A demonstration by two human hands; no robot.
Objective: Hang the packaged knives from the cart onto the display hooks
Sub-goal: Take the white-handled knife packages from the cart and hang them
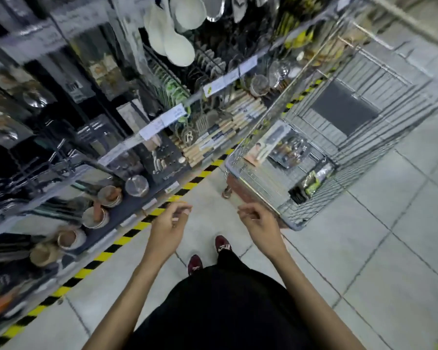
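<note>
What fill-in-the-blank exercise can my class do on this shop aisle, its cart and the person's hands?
1. The left hand and the right hand, fingers loosely curled, both hold ____.
2. The packaged knives lie in the wire cart, which stands on the person's ____ side.
3. The striped floor tape is black and ____.
Missing words: nothing; right; yellow.
</note>
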